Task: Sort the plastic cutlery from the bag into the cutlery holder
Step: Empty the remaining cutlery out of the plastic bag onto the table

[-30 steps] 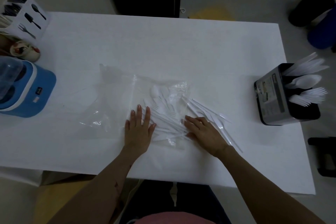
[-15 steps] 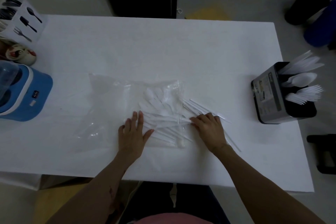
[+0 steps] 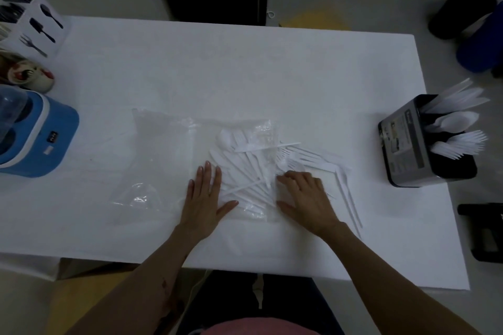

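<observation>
Clear bag [image 3: 168, 160]: left hand [image 3: 204, 198] flat atop; right hand [image 3: 307, 198] curled, seemingly empty.

Both forearms bare, reaching up from the bottom edge and converging toward the middle.

Left hand [image 3: 204, 197]: palm down, flat. Fingers straight and close together, pointing away from the body; thumb splayed out to the right.

Right hand [image 3: 306, 198]: palm down, back of the hand toward the camera. Fingers [image 3: 292, 177] bent at the knuckles, tips pointing up and left; thumb stretched left, low. Whether the fingertips pinch anything cannot be told.

The hands sit side by side, apart, thumbs facing each other.
</observation>
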`<state>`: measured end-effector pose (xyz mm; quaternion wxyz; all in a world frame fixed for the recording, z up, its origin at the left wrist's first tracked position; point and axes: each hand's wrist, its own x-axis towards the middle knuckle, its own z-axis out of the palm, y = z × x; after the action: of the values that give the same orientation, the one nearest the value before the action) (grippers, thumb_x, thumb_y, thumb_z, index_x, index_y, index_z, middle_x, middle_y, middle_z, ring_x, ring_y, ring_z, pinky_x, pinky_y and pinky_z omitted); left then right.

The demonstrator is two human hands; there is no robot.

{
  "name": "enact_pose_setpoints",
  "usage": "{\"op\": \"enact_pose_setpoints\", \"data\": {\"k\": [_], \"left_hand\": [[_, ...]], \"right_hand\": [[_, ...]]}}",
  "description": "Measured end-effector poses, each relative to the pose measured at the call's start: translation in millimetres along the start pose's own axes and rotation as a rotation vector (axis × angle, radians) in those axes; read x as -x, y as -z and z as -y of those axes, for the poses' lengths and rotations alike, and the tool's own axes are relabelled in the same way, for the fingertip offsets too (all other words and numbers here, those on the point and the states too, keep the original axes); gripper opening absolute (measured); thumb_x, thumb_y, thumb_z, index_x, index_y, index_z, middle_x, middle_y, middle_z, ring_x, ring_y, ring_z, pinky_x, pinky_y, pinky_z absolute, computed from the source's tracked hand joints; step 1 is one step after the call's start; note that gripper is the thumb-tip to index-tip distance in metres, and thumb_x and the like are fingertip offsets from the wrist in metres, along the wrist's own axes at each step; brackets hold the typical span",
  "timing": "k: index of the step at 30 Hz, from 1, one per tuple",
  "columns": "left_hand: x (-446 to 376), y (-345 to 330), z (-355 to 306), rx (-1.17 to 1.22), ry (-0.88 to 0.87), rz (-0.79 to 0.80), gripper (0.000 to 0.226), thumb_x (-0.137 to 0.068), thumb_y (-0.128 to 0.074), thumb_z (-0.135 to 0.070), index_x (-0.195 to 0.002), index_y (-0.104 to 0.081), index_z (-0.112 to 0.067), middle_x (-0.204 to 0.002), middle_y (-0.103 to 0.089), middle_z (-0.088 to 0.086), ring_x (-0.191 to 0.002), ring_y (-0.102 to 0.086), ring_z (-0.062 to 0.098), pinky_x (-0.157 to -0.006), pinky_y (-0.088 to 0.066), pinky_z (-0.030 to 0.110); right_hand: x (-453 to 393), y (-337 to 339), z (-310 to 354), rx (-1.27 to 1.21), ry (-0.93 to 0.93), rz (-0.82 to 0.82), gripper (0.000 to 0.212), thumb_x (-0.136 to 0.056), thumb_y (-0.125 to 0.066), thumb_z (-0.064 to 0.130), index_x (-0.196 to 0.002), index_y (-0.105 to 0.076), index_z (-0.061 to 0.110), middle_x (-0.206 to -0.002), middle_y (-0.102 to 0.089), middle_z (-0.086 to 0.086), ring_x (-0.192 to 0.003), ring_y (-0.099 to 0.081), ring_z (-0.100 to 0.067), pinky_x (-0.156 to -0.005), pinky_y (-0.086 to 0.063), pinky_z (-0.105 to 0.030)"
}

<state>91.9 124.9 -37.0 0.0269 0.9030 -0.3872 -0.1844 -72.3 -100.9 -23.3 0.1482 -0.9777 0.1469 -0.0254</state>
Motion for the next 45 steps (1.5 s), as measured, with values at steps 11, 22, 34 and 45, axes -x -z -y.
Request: {"op": "enact_pose_setpoints", "data": {"k": [11, 22, 34, 45], "left_hand": [[1, 1, 2, 0.009, 0.011, 0.049, 0.107, -0.077, -0.008, -0.086, -0.153, -0.005, -0.011, -0.16, 0.005, 0.014, -0.147, 0.002, 0.031, -0.115, -0.006, 0.049], [5, 4, 21, -0.029, 0.032, 0.062, 0.102, -0.08, -0.011, -0.082, -0.151, -0.018, -0.009, -0.158, -0.016, 0.015, -0.144, -0.021, 0.032, -0.111, -0.028, 0.049], [4, 15, 25, 0.245, 0.093, -0.063, 0.097, -0.083, -0.029, -0.071, -0.149, -0.014, -0.001, -0.159, -0.006, 0.008, -0.147, -0.006, 0.023, -0.117, -0.004, 0.03], [1, 18, 19, 0.539, 0.13, -0.33, 0.048, -0.074, -0.076, -0.01, -0.118, -0.062, 0.005, -0.097, -0.064, 0.011, -0.095, -0.053, 0.023, -0.088, -0.05, 0.034]], "right_hand": [[-24, -8, 13, 0.003, -0.021, -0.043, 0.047, -0.065, -0.083, 0.027, -0.105, -0.065, 0.011, -0.101, -0.065, -0.008, -0.085, -0.059, -0.033, -0.062, -0.051, -0.039], [-5, -1, -16, 0.072, -0.07, -0.114, 0.029, -0.065, -0.081, 0.001, -0.091, -0.071, 0.009, -0.084, -0.067, -0.008, -0.071, -0.058, -0.032, -0.048, -0.049, -0.036], [-35, -2, 19, 0.049, -0.062, 0.08, 0.102, -0.067, -0.075, 0.063, -0.149, -0.037, 0.016, -0.155, -0.037, -0.006, -0.123, -0.046, -0.032, -0.093, -0.043, -0.045], [-54, -9, 32, 0.007, -0.164, 0.078, 0.064, -0.066, -0.08, 0.043, -0.119, -0.061, 0.011, -0.112, -0.06, -0.013, -0.103, -0.054, -0.037, -0.084, -0.045, -0.045]]}}
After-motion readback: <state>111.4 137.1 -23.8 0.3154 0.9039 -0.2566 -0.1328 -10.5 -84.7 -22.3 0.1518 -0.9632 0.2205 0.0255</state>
